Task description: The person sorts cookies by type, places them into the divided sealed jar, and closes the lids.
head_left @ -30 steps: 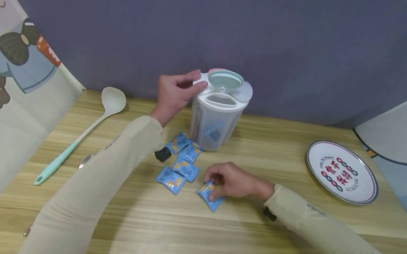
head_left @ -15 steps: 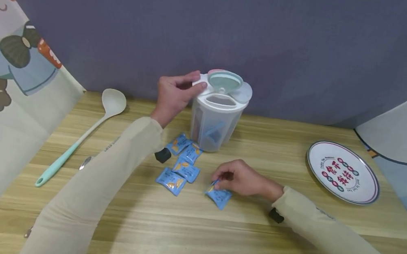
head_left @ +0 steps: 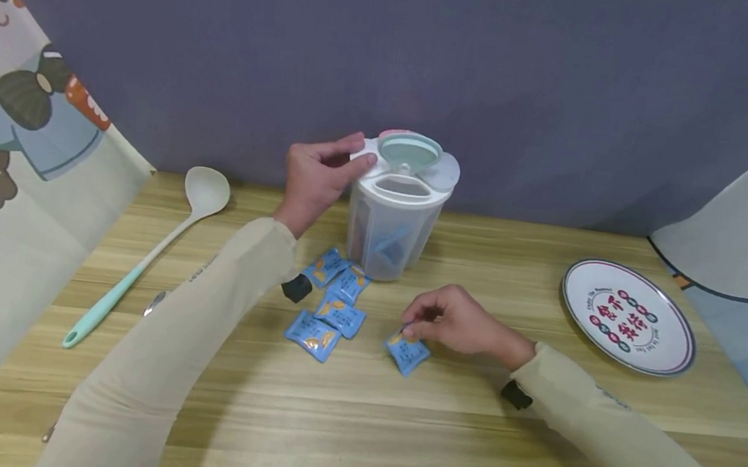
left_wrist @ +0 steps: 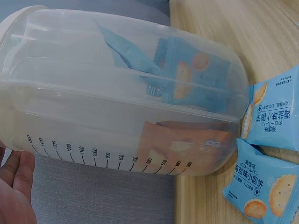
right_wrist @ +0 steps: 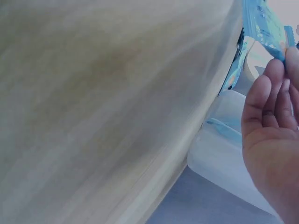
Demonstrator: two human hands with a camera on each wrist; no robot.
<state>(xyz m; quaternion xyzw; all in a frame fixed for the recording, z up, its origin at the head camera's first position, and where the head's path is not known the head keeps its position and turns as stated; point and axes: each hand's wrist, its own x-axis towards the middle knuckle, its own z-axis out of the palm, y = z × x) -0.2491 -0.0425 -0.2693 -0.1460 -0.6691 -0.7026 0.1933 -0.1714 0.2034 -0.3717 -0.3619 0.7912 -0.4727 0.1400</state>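
Observation:
A clear storage canister with a white lid stands at the back. Its mint-green flap is raised behind an oval opening. My left hand holds the lid's left edge between thumb and fingers. Through the wall in the left wrist view show blue biscuit packets and an orange packet. Pinched at its upper corner by my right hand, a blue biscuit packet hangs tilted over the table. Several like it lie in front of the canister, left of that hand.
A ladle with a mint-green handle lies at the left. Beside my left sleeve a piece of a shiny metal object shows, the remainder hidden. A white plate with red lettering sits at the right. A dark wall rises behind the table.
My right hand has gone from gripping the packet on the table to pinching its corner, lifting it slightly up and to the right. The left hand stays on the lid.

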